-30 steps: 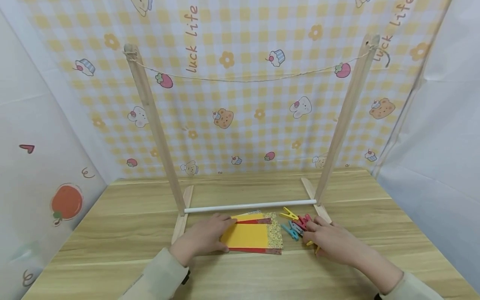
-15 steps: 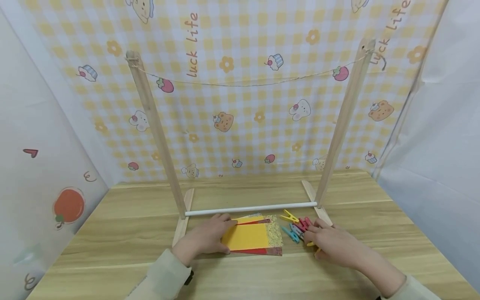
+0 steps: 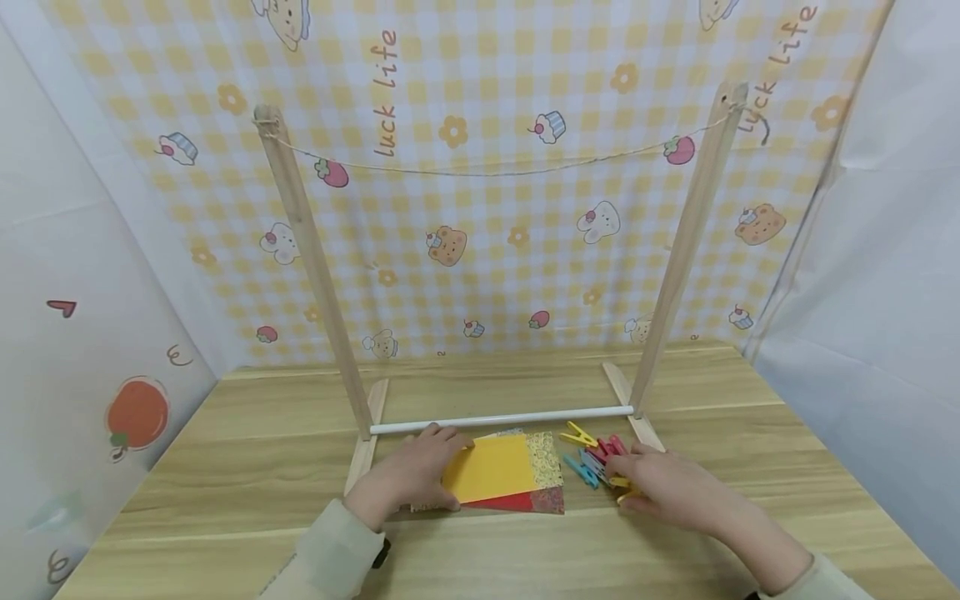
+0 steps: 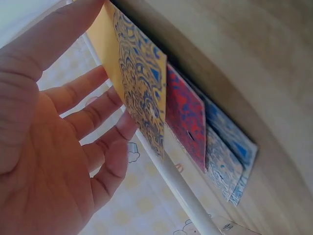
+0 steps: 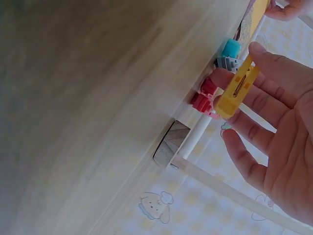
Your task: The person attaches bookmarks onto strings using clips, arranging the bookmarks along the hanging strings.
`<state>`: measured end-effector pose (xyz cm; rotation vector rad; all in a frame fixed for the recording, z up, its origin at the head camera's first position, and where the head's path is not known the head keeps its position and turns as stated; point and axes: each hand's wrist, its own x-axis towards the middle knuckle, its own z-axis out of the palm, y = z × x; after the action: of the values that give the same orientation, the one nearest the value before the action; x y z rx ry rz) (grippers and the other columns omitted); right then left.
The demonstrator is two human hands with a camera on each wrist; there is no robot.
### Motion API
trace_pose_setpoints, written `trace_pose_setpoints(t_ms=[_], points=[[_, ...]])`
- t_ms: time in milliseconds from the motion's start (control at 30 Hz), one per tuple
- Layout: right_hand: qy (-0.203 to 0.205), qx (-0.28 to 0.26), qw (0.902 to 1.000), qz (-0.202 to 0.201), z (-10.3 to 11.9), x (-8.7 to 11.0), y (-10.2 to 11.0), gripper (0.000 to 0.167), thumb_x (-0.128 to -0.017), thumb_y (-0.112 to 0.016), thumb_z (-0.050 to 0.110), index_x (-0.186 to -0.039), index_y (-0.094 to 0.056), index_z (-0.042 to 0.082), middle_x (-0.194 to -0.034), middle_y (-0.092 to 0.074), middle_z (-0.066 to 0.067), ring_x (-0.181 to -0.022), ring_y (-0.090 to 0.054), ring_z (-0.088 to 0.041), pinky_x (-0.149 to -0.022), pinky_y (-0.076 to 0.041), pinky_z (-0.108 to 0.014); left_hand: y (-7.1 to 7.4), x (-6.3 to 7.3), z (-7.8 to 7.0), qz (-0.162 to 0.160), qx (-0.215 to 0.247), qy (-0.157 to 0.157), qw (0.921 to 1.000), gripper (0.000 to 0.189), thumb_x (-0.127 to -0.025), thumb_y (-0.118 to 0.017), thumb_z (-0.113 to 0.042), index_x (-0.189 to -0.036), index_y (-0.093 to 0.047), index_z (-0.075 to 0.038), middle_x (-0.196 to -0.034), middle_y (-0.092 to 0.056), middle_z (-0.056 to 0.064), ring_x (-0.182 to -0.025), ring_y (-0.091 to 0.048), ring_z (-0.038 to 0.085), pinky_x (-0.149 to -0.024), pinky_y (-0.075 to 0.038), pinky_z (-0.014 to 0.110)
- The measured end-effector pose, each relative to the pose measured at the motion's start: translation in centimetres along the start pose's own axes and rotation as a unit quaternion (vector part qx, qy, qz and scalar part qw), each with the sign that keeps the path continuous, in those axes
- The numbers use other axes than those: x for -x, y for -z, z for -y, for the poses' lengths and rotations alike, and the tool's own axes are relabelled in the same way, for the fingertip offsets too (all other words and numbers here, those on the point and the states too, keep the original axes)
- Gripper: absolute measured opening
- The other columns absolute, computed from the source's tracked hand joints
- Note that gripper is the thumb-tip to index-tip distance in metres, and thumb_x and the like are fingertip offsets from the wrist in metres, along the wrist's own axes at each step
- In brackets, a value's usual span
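My left hand (image 3: 416, 471) pinches a yellow card (image 3: 491, 471) by its edges, thumb on the near side and fingers on the far side. Both ends of this card carry a patterned band. Under it lie a red card (image 3: 510, 502) and blue-white patterned cards (image 4: 234, 152), mostly covered. My right hand (image 3: 671, 490) holds a yellow clothespin (image 5: 237, 90) between thumb and fingertips. Beside it are a second yellow clothespin (image 3: 579, 435), red-pink clothespins (image 3: 611, 447), blue ones (image 3: 577, 469) and a grey one (image 5: 226, 63), lying in a heap on the table.
Behind the cards stands a wooden frame with a left post (image 3: 318, 267), a right post (image 3: 686, 250) and a white bottom rod (image 3: 502, 418). A thin string (image 3: 487, 174) sags between the post tops. The wooden table (image 3: 525, 554) meets a checked cloth backdrop (image 3: 517, 275).
The yellow card has turned slightly, covering the upper red strip and baring more of the lower red card. My right fingers have drawn a yellow clothespin slightly toward me. The view has tilted up a little.
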<state>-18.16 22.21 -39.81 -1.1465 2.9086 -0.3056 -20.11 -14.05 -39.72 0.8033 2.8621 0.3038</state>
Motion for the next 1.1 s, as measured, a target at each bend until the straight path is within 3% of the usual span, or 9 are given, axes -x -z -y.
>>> trace_pose_setpoints(t_ms=[133, 300, 533, 733, 967, 1100], points=[[0.008, -0.015, 0.9998, 0.007, -0.1, -0.3, 0.1, 0.025, -0.082, -0.080, 0.023, -0.103, -0.068, 0.014, -0.087, -0.064, 0.010, -0.076, -0.052, 0.001, -0.061, -0.051, -0.027, 0.0, -0.1, 0.1, 0.001, 0.018, 0.006, 0.9998, 0.075, -0.072, -0.089, -0.034, -0.134, -0.053, -0.014, -0.136, -0.058, 0.002, -0.118, -0.052, 0.022, -0.098, -0.047, 0.048], [0.006, -0.029, 0.9995, 0.006, -0.1, -0.5, 0.4, 0.033, -0.085, -0.077, 0.017, -0.115, -0.070, 0.004, -0.099, -0.074, -0.002, -0.088, -0.068, -0.011, -0.073, -0.058, -0.033, 0.1, -0.2, 0.2, 0.005, 0.024, 0.013, 0.9996, 0.076, -0.072, -0.089, -0.034, -0.135, -0.051, -0.014, -0.132, -0.061, 0.003, -0.117, -0.058, 0.021, -0.094, -0.048, 0.048], [-0.003, -0.068, 0.9976, 0.014, 0.0, -0.6, 1.0, 0.033, -0.086, -0.074, 0.012, -0.117, -0.069, 0.003, -0.107, -0.074, -0.006, -0.093, -0.069, -0.013, -0.075, -0.058, -0.031, 0.2, -0.4, 0.1, 0.001, 0.012, 0.010, 0.9999, 0.082, -0.070, -0.090, -0.035, -0.139, -0.050, -0.016, -0.139, -0.061, 0.002, -0.123, -0.059, 0.024, -0.094, -0.045, 0.051], [-0.003, -0.089, 0.9960, 0.005, 0.1, -1.0, 1.2, 0.032, -0.088, -0.073, 0.011, -0.119, -0.066, 0.006, -0.115, -0.071, -0.005, -0.099, -0.068, -0.014, -0.078, -0.057, -0.032, 0.1, -0.3, 0.1, -0.010, 0.013, 0.009, 0.9998, 0.068, -0.073, -0.089, -0.031, -0.131, -0.057, -0.015, -0.122, -0.069, 0.001, -0.104, -0.063, 0.016, -0.087, -0.048, 0.044], [0.005, -0.120, 0.9928, -0.008, 0.0, -1.4, 1.3, 0.030, -0.089, -0.072, 0.011, -0.118, -0.063, 0.007, -0.103, -0.071, 0.002, -0.089, -0.064, -0.004, -0.071, -0.056, -0.027, 0.4, -0.1, 0.3, -0.024, 0.055, 0.000, 0.9982, 0.052, -0.078, -0.084, -0.019, -0.124, -0.062, -0.010, -0.108, -0.071, 0.001, -0.081, -0.055, 0.007, -0.077, -0.052, 0.029], [-0.001, -0.140, 0.9901, -0.009, 0.2, -1.6, 1.4, 0.031, -0.090, -0.071, 0.010, -0.119, -0.061, 0.006, -0.106, -0.071, -0.001, -0.093, -0.066, -0.009, -0.073, -0.057, -0.029, 0.6, 0.0, 0.4, -0.037, 0.071, -0.006, 0.9968, 0.041, -0.080, -0.082, -0.016, -0.117, -0.065, -0.008, -0.100, -0.070, 0.000, -0.079, -0.054, 0.009, -0.075, -0.051, 0.029]])
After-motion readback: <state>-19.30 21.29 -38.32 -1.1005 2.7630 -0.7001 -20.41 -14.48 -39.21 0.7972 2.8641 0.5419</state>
